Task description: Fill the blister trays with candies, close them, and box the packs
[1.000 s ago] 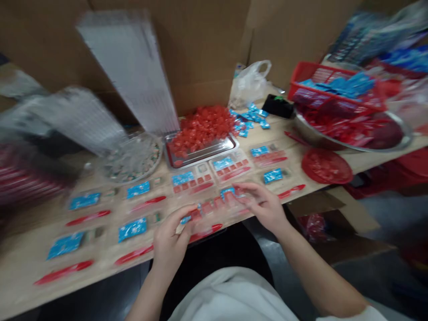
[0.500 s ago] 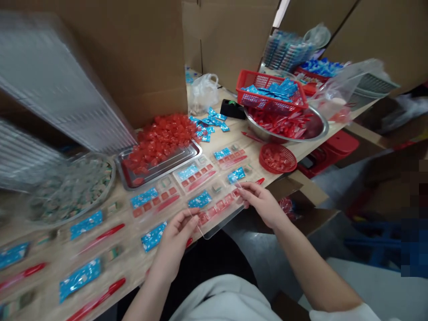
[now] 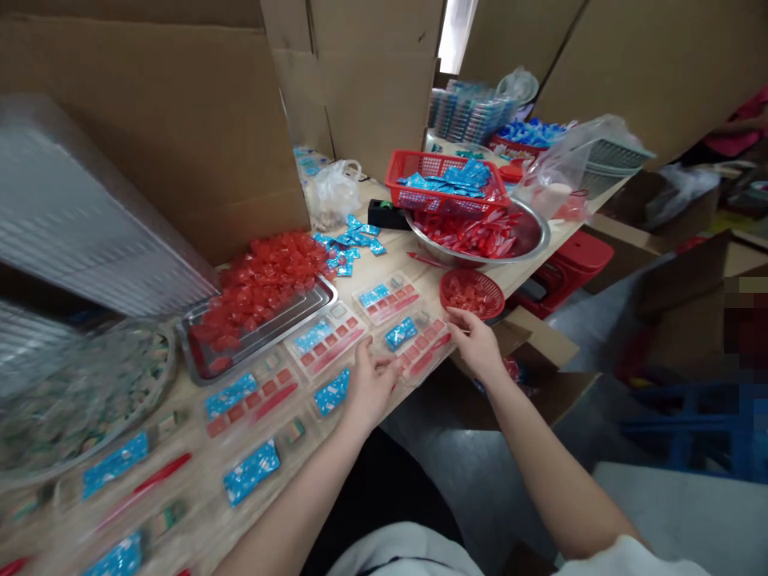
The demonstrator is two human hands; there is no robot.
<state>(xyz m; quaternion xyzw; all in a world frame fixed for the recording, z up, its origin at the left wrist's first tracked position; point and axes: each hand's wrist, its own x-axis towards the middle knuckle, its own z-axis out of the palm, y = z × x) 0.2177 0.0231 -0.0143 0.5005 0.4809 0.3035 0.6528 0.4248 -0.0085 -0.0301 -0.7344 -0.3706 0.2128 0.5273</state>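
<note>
My left hand (image 3: 367, 386) and my right hand (image 3: 478, 342) hold the two ends of a clear plastic blister tray (image 3: 418, 346) at the front edge of the wooden table (image 3: 414, 276). The tray holds a blue packet, a row of small red squares and a red pen. Fingers of both hands are closed on its ends. Similar filled trays (image 3: 327, 340) lie in rows to the left along the table.
A steel tray of red candies (image 3: 258, 280), a small red basket (image 3: 472, 293), a steel bowl of red pens (image 3: 480, 232), a red basket of blue packets (image 3: 450, 180) and a glass dish (image 3: 72, 392) stand behind. Cardboard walls rise at the back. A cardboard box (image 3: 540, 352) sits below right.
Both hands have carried the filled tray to the right along the table's front edge, toward the small red basket. The view has swung right.
</note>
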